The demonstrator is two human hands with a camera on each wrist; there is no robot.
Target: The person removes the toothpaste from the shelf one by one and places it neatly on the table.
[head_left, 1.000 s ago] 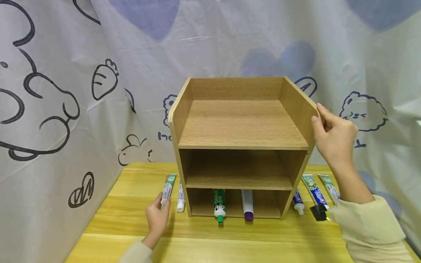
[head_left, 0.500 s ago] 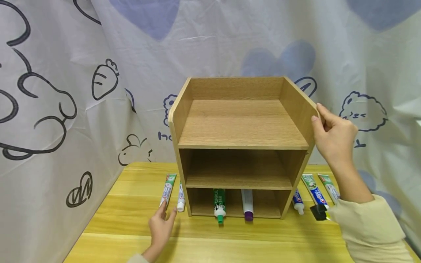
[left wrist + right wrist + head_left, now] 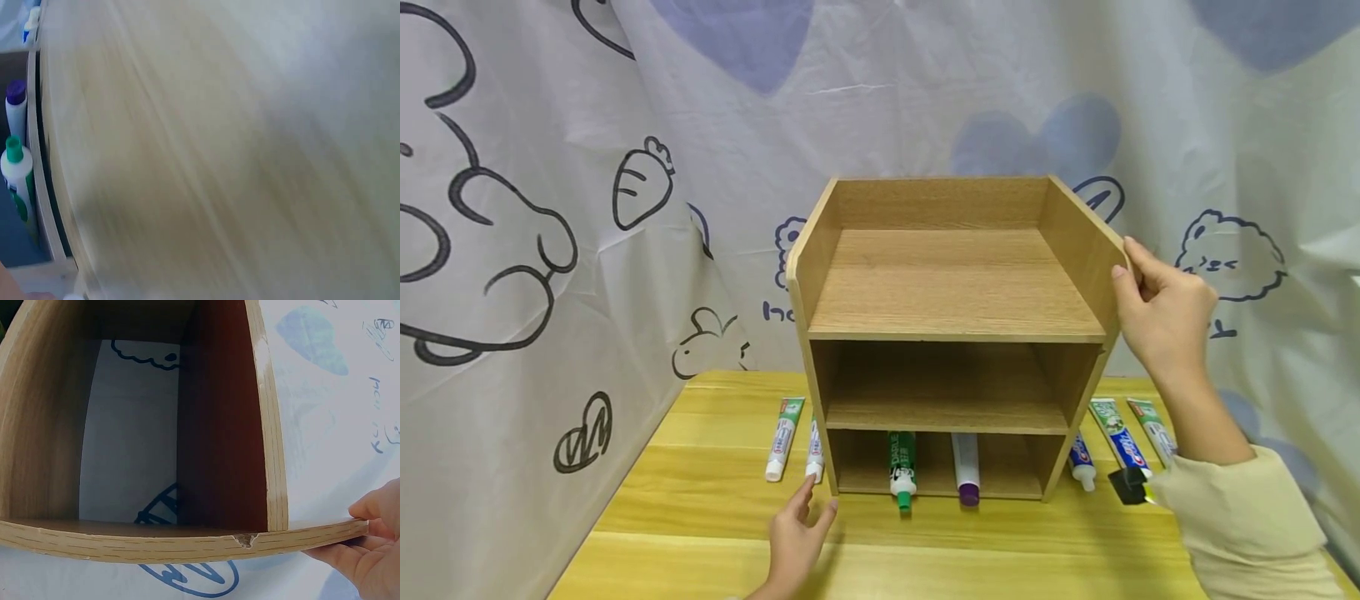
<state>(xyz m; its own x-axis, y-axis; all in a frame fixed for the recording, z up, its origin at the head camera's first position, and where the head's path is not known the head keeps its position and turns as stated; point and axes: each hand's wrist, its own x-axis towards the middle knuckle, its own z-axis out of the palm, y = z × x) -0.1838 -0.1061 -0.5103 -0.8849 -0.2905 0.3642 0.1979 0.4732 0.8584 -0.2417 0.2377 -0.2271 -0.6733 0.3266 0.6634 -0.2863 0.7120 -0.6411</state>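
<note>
A wooden shelf unit (image 3: 955, 283) stands on the table, its right side panel pinched between thumb and fingers of my right hand (image 3: 1172, 312); the right wrist view shows this hand (image 3: 378, 544) on the panel's edge. My left hand (image 3: 797, 537) is low at the left, fingers spread and a fingertip at the white cap of a toothpaste tube (image 3: 815, 454) beside the shelf. Left of that lies another green-and-white toothpaste tube (image 3: 785, 437). Inside the bottom compartment are a green Darlie toothpaste tube (image 3: 902, 462) and a white tube with a purple cap (image 3: 966, 467).
Right of the shelf lie a blue toothpaste tube (image 3: 1081, 461), a green-and-blue Crest tube (image 3: 1117, 433) and a green-and-white tube (image 3: 1152, 429). A patterned curtain (image 3: 910, 108) hangs behind the wooden table (image 3: 662, 517).
My left hand has let go of the leftmost toothpaste tube, which stays on the table, and has moved right to the tube beside the shelf. The right hand keeps its grip.
</note>
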